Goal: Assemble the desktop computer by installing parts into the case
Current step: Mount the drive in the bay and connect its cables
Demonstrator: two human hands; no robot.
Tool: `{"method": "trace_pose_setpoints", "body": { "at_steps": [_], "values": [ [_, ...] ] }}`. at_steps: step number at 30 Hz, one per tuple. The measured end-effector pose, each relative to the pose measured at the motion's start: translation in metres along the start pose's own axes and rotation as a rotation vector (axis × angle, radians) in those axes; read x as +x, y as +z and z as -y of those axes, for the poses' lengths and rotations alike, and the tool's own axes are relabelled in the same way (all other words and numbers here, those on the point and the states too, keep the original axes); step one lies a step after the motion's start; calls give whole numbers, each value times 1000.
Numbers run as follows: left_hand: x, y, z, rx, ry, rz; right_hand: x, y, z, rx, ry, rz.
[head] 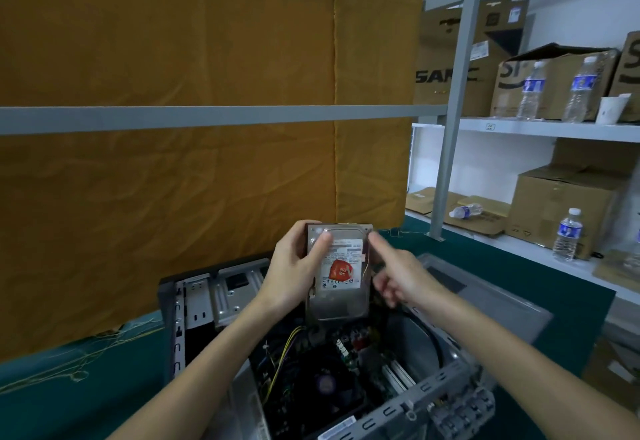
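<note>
A silver hard drive (341, 287) with a white label and a red sticker is held upright above the open computer case (408, 405). My left hand (294, 266) grips the drive's left edge, thumb laid across the label. My right hand (398, 273) is at the drive's right edge, its forefinger touching the top right corner and the other fingers loosely curled beside it. Inside the case I see the motherboard with a dark round cooler fan (327, 386), yellow and black cables (280, 356) and an empty metal drive bay (221, 290) at the far left.
The case lies on a green mat (69, 405). A grey side panel (485, 287) lies to the right of the case. An ochre cloth (173, 162) hangs behind. At right, white shelves (540, 128) hold cardboard boxes, water bottles and a paper cup.
</note>
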State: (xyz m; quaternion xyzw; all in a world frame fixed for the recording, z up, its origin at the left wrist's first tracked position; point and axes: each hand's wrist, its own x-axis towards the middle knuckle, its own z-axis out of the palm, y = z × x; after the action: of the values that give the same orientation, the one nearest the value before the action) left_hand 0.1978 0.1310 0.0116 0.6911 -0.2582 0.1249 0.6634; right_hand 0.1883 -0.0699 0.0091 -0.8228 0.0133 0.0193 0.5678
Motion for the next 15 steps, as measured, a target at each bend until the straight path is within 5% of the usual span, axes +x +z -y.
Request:
{"method": "trace_pose_setpoints", "body": {
  "at_steps": [3, 5, 9, 15],
  "values": [
    [1, -7, -1, 201, 209, 131, -2, -13, 14, 575, 252, 426],
    [3, -12, -2, 281, 287, 151, -4, -17, 21, 855, 250, 533],
    [2, -10, -1, 438, 389, 279, -1, -4, 28, 817, 216, 342],
    [0, -9, 18, 454, -38, -181, 4, 9, -3, 845, 103, 283]
  ]
}}
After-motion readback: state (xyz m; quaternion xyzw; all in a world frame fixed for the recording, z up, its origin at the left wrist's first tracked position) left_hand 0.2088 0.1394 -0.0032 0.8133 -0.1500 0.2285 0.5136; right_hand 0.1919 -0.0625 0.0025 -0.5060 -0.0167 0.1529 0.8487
